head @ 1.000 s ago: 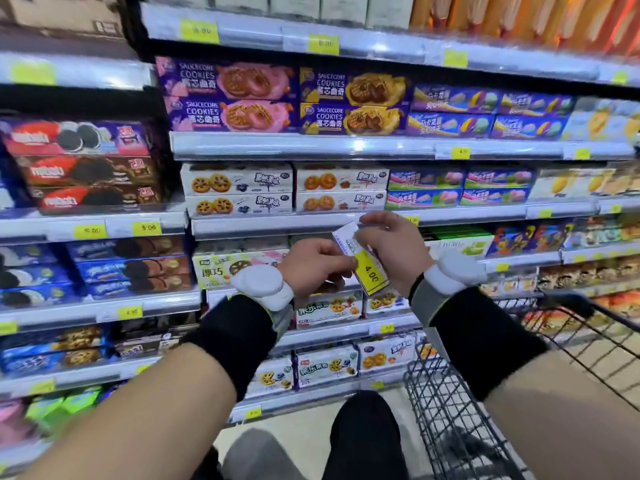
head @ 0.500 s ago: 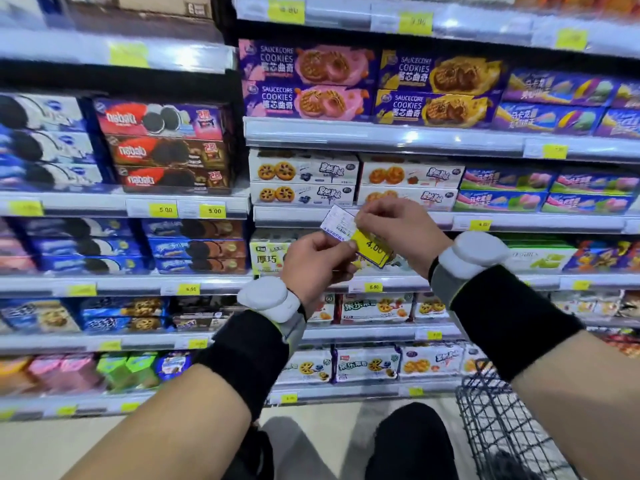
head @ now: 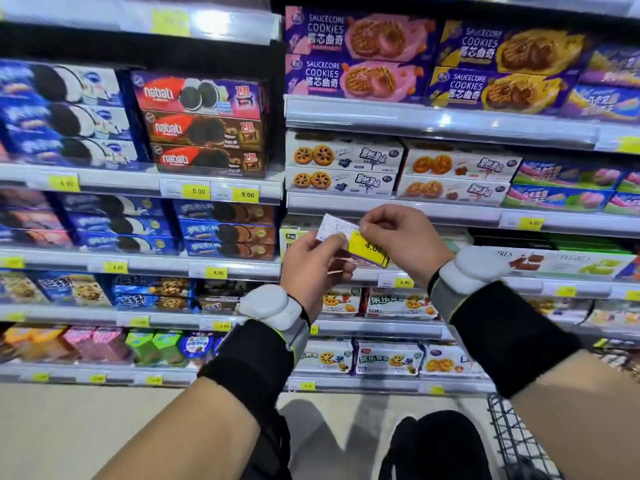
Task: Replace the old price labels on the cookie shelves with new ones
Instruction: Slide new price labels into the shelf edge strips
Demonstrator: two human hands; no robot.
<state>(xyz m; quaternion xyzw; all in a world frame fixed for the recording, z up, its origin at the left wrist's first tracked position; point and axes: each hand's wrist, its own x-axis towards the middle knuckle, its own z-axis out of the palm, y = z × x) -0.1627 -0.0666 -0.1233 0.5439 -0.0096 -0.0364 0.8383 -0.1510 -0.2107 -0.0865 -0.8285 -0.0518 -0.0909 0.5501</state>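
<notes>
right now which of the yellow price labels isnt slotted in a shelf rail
The 4.00 price label, pinched between the left hand and right hand in front of the shelves. The rest, like the two 5.00 labels, sit in rails.

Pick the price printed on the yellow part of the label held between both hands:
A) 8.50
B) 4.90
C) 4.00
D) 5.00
C: the price label, pinched by the left hand and the right hand, reads 4.00 on its yellow part.
</notes>
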